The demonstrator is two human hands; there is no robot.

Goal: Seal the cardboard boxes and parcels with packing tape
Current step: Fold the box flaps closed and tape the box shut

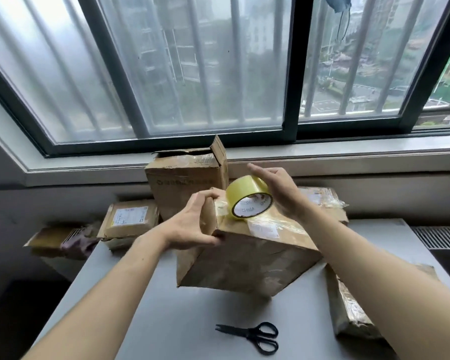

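A: On bench (153, 320), centre: 1 box (244, 261), tilted. L hand (192, 224) grips its left end, fingers curled round.
B: Tape roll (247, 201)?
A: Atop box. R hand (278, 190) pressed flat vs. it, fingers straight; thumb hidden.
B: Method?
A: Prob. keep L grip firm, run strip straight along seam, rub down, no wrinkles. Scissors (255, 336) nearby for cut.

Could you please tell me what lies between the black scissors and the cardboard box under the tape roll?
Nothing: the head view shows only bare grey table between the scissors and the box.
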